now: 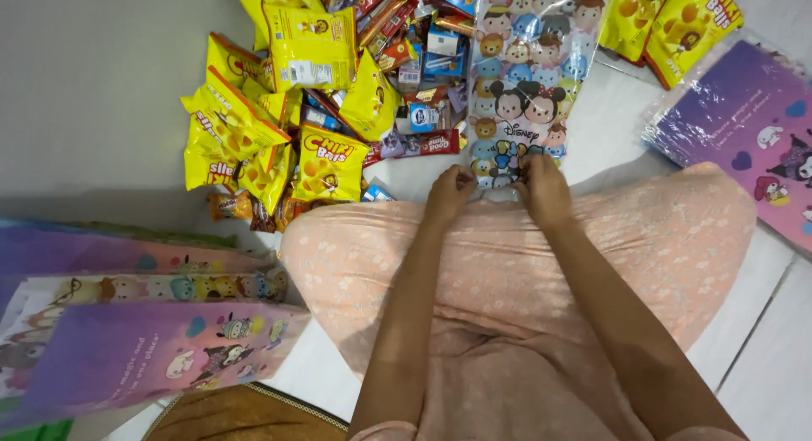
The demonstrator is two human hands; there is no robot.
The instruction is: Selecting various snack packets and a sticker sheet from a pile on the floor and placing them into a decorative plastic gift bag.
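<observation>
Sitting on the floor, the person pinches the near end of a cartoon-printed gift bag (526,77) with both hands: left hand (448,194) and right hand (542,187) have fingers curled tight on its edge. Yellow snack packets (279,111) lie heaped just left of it

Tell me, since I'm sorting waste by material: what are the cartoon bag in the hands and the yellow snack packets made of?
Cartoon bag: seemingly thin clear plastic film, glossy, with crinkles and glare. Yellow snack packets: probably shiny plastic or foil-lined film, puffed, with crimped seams.
</observation>
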